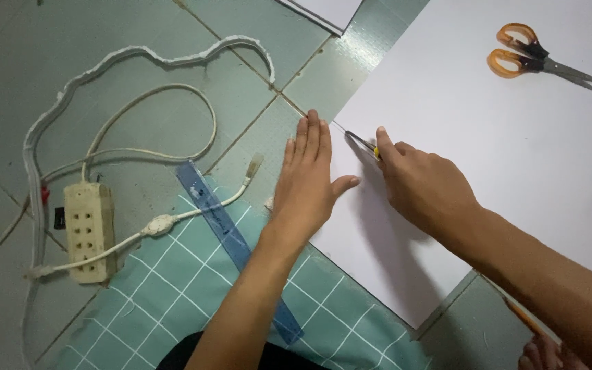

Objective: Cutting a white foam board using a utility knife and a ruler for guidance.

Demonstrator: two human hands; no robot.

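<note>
Orange-handled scissors (pixel 539 60) lie on the far part of a large white sheet (pixel 488 157) spread over the tiled floor (pixel 29 48). A blue ruler (pixel 231 236) lies on a teal checked cloth (pixel 173 294), passing under the left forearm. A beige power strip (pixel 90 231) and loose white cables (pixel 152 154) lie to the left, well apart from the sheet. The left hand (pixel 307 181) lies flat, fingers open and straight, across the sheet's left edge, holding nothing. The right hand (pixel 423 185) is closed around a small cutter (pixel 363 142); its blade points up and left toward the sheet's edge, its long axis diagonal.
</note>
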